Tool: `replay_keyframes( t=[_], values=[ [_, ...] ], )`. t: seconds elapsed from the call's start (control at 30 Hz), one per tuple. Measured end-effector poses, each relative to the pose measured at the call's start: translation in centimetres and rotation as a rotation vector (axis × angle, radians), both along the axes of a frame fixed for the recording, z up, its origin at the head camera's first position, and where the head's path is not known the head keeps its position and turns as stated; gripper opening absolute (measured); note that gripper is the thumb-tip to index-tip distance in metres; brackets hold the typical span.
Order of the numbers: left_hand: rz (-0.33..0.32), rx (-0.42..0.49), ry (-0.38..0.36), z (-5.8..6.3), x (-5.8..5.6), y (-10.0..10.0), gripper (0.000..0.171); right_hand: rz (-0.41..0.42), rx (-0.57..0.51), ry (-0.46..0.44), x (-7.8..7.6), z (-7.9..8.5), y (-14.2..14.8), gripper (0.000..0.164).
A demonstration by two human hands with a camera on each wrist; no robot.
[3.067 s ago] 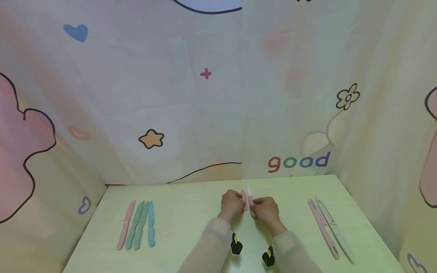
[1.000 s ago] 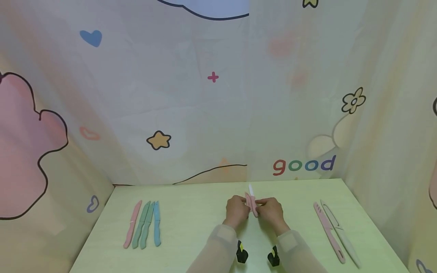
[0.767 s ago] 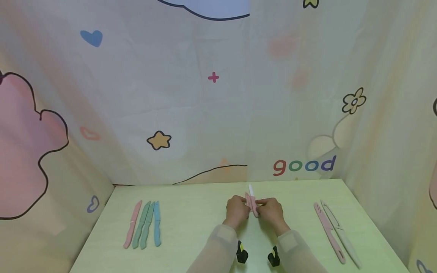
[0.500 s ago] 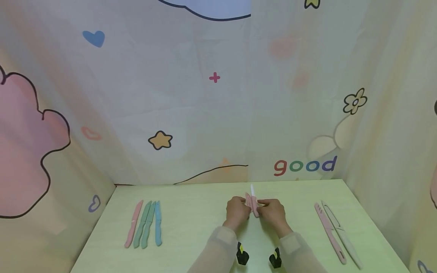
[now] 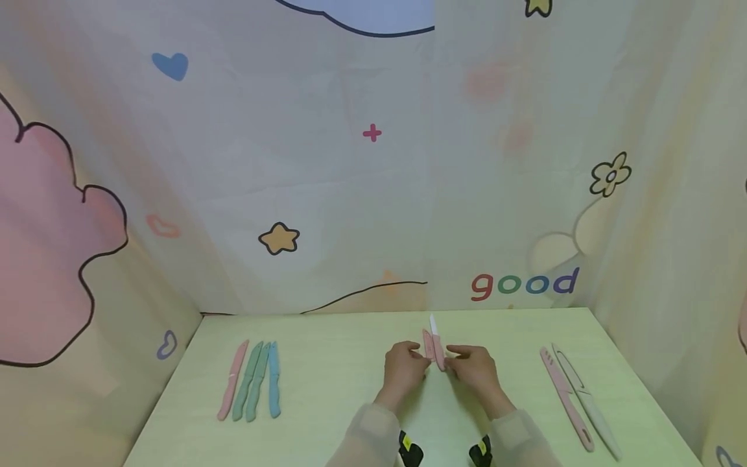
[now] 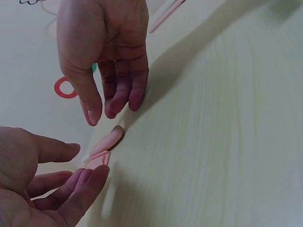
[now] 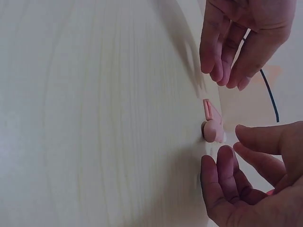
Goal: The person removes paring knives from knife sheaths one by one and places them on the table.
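A small knife with a white blade and pink handle (image 5: 439,353) lies at the middle back of the table, blade pointing away. Just left of it lies its pink sheath (image 5: 428,344), side by side with the knife. My left hand (image 5: 404,370) is beside the sheath with fingers loosely bent and parted from the thumb; in the left wrist view its fingertips overlap the sheath (image 6: 98,161). To the right of the knife, my right hand (image 5: 475,373) hovers with thumb and fingers apart. Between its fingers and the handle end (image 7: 210,131) a gap shows in the right wrist view.
On the left lie a pink knife (image 5: 233,379), two green knives (image 5: 248,381) and a blue knife (image 5: 274,379) in a row. A long pink utensil (image 5: 566,397) and a pale one (image 5: 586,402) lie on the right. A printed curtain (image 5: 327,162) stands behind the table.
Both hands have let go of the knife and sheath and drawn slightly apart. Earlier the sheath and knife were brought together side by side. The view has shifted a little.
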State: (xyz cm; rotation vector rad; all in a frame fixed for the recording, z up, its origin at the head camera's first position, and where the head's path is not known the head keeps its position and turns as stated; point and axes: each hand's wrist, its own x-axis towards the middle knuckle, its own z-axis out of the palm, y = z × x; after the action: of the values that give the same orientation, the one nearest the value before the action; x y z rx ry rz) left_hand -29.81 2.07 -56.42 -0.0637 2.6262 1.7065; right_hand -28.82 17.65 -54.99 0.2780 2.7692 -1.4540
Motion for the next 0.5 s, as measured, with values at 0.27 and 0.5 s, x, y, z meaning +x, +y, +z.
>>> replay_keyframes(
  t=[0.27,0.5],
  values=[
    [-0.031,0.183,-0.073,0.7,1.8,-0.2,0.041,-0.012,-0.133,-0.013,1.9,0.6,0.3,0.036],
    [-0.098,0.470,-0.173,2.1,4.3,1.4,0.036,-0.023,-0.161,-0.022,4.5,1.4,2.4,0.039]
  ],
)
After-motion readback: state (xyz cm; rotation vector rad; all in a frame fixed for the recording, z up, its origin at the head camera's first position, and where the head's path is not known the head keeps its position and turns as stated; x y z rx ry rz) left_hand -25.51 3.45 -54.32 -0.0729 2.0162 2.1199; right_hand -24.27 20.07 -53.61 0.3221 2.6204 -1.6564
